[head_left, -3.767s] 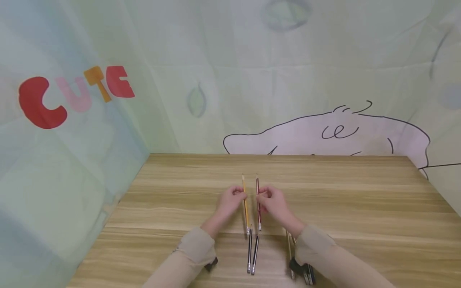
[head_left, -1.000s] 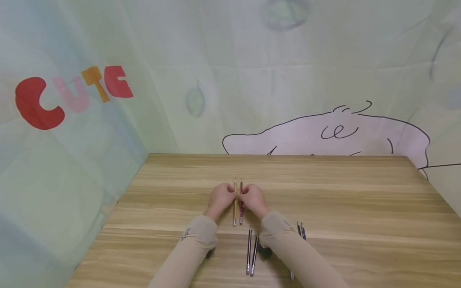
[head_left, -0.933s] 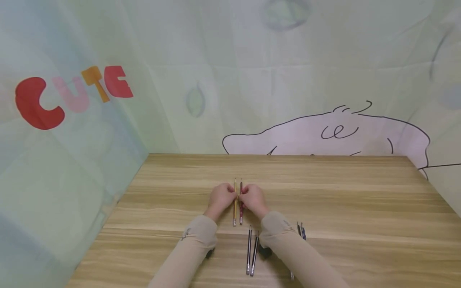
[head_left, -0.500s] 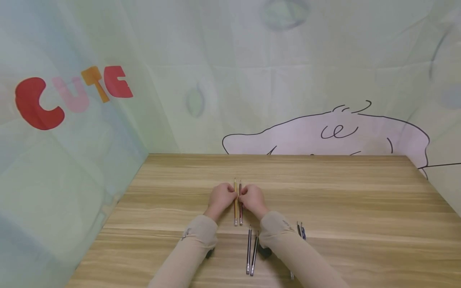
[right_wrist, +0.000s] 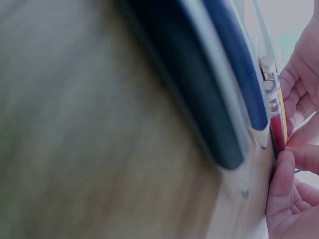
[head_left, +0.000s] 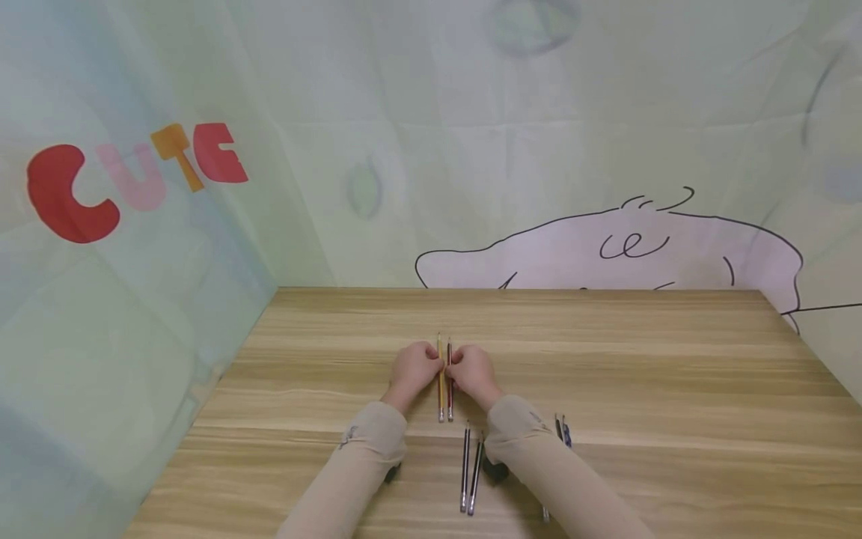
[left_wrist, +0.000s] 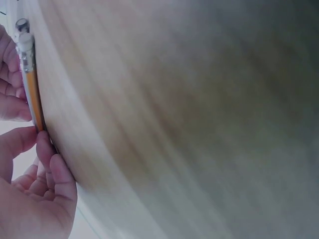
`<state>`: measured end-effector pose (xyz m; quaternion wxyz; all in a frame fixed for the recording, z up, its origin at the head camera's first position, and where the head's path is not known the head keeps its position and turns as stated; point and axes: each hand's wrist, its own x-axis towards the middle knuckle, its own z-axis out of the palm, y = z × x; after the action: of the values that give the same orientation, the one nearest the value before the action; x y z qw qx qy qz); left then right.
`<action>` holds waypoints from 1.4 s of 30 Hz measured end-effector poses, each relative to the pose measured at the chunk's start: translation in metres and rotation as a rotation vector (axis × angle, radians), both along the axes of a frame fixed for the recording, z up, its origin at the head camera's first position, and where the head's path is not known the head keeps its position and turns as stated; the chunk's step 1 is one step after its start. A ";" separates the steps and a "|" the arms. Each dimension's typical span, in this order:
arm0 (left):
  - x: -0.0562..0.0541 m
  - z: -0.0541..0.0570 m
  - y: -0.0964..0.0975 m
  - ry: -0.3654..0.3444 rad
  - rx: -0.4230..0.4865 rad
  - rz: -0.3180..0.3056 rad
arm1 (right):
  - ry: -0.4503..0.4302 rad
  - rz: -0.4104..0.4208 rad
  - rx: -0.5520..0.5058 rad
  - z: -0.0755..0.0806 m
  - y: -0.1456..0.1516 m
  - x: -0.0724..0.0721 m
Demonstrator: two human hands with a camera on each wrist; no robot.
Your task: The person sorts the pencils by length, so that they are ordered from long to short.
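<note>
In the head view my left hand [head_left: 414, 370] pinches a yellow pencil [head_left: 441, 397] between thumb and fingers. My right hand [head_left: 475, 372] pinches a dark red pencil [head_left: 450, 400] just to its right. Both pencils point away from me, nearly parallel with a narrow gap, their eraser ends toward me and about level. In the left wrist view the yellow pencil [left_wrist: 33, 92] lies low along the tabletop. The red pencil [right_wrist: 277, 132] shows in the right wrist view, its shaft partly hidden by the fingers.
Two dark pencils, one blue [right_wrist: 244, 64] and one dark green [right_wrist: 199, 94], lie nearer me on the wooden table [head_left: 646, 359]. More pencils [head_left: 563, 432] lie to the right, partly covered by the right sleeve [head_left: 539, 442]. A printed cloth [head_left: 337, 150] hangs behind the table.
Since the earliest frame, both hands have moved left and closer together, bringing the yellow and red pencils side by side. The last half second shows almost no movement.
</note>
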<state>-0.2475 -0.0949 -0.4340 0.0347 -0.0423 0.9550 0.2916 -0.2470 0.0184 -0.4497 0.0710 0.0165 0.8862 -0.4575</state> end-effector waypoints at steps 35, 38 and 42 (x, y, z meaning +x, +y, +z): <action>-0.002 -0.001 0.000 0.000 -0.008 -0.012 | -0.039 0.002 -0.075 0.000 0.001 -0.001; -0.002 -0.002 0.000 0.000 -0.005 -0.009 | -0.044 0.001 -0.078 0.000 0.001 -0.001; -0.001 -0.002 0.000 0.000 -0.006 -0.006 | -0.052 -0.003 -0.085 0.000 0.001 -0.001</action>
<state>-0.2490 -0.0952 -0.4356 0.0356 -0.0395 0.9559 0.2888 -0.2483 0.0194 -0.4498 0.0939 0.0265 0.8638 -0.4943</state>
